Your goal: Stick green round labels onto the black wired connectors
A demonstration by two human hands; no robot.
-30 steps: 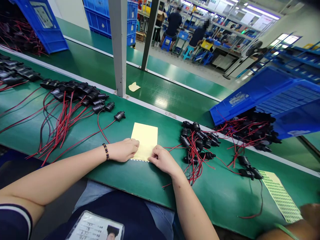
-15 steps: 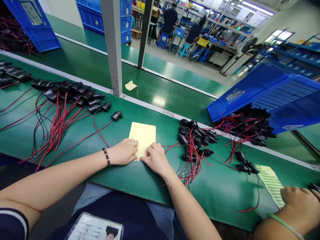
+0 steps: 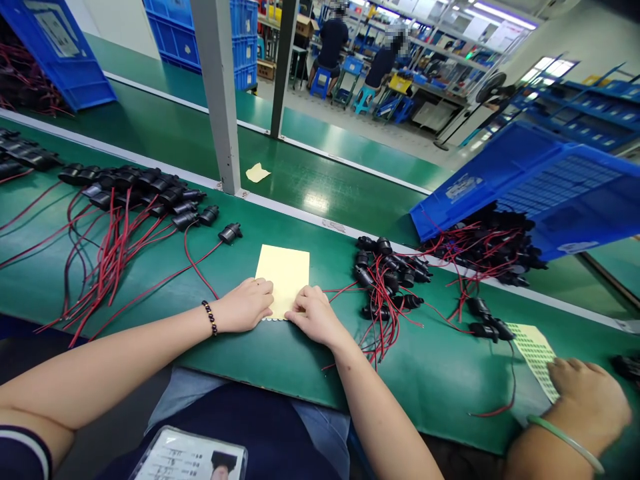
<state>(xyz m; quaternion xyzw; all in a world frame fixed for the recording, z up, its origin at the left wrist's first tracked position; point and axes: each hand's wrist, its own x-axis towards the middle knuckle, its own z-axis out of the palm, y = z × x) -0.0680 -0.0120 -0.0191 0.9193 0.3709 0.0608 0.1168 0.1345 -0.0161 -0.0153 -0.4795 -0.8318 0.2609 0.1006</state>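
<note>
One yellow sheet (image 3: 286, 270), ctr frame; white tabs (image 3: 275, 319) show at btm edge, rest looks undone. My L hand (image 3: 247, 307) & R hand (image 3: 315, 316) bend over its sides, can't tell if pinched. Black parts (image 3: 170, 195) mid-left, wired pile (image 3: 394, 279) right of ctr.

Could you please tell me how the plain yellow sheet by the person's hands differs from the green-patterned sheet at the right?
The plain yellow sheet shows an unmarked face; the green-patterned sheet bears rows of small green marks. The left hand and right hand touch the plain yellow sheet, while a co-worker's hand is at the green-patterned sheet. Both lie on the green table.
</note>
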